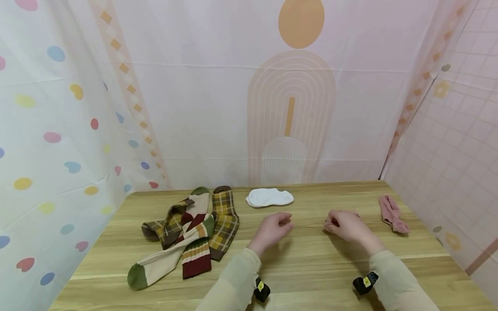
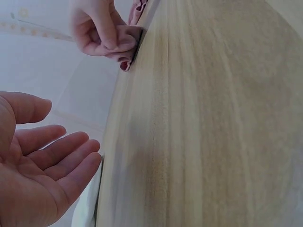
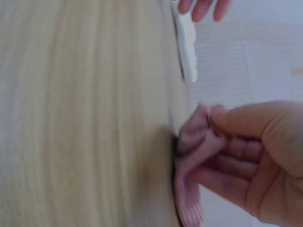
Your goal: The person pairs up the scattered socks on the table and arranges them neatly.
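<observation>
My right hand (image 1: 347, 225) pinches a pink ribbed sock (image 3: 195, 142) between thumb and fingers, low over the table right of the middle. In the head view the hand covers most of that sock; the right wrist view shows it bunched, with one end trailing down by the tabletop. My left hand (image 1: 271, 231) hovers over the table at the middle, fingers slightly bent and holding nothing. A second pink sock (image 1: 390, 212) lies crumpled to the right of my right hand. Just beyond my left hand lie white ankle socks (image 1: 269, 197), laid flat.
On the left of the wooden table (image 1: 303, 268) is a loose pile: brown-yellow plaid socks (image 1: 224, 222) and cream socks with green toes and striped cuffs (image 1: 197, 257), partly overlapping. Patterned curtains (image 1: 202, 108) rise behind the table and on both sides.
</observation>
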`<state>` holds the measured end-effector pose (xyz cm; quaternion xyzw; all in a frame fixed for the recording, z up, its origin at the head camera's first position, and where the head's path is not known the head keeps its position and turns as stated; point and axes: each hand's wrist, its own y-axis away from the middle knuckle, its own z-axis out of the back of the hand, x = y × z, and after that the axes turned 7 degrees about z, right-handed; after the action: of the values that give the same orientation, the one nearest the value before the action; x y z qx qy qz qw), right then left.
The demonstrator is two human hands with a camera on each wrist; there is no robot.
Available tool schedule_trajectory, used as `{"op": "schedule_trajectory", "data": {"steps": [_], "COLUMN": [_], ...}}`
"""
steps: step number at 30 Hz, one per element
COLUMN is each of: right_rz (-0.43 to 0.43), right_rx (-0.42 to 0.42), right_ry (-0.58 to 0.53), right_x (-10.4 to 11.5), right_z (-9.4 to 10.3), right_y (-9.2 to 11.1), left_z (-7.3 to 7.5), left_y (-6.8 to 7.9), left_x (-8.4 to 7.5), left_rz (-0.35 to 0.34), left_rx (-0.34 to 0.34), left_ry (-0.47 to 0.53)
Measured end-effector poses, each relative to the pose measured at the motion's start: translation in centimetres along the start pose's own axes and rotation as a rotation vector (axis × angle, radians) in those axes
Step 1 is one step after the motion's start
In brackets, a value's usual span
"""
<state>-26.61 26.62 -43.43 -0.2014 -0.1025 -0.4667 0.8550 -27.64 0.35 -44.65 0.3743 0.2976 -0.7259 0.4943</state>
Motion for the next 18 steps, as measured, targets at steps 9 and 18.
{"op": "schedule_trajectory", "data": {"steps": [9,18], "right_rz": [0.022,-0.047], "right_rx": [0.008,-0.031], "right_ry": [-0.6,-0.895], "right_x": [-0.1,0.3], "right_z": [0.8,1.3], "right_y": [-0.1,-0.4], "left_z": [0.2,1.1], "left_y": [-0.1,-0.1], "left_x": [0.5,0.8], "left_rz": [0.033,0.06], "left_rx": [-0.028,-0.063], "left_ry": [0.038,0.08]}}
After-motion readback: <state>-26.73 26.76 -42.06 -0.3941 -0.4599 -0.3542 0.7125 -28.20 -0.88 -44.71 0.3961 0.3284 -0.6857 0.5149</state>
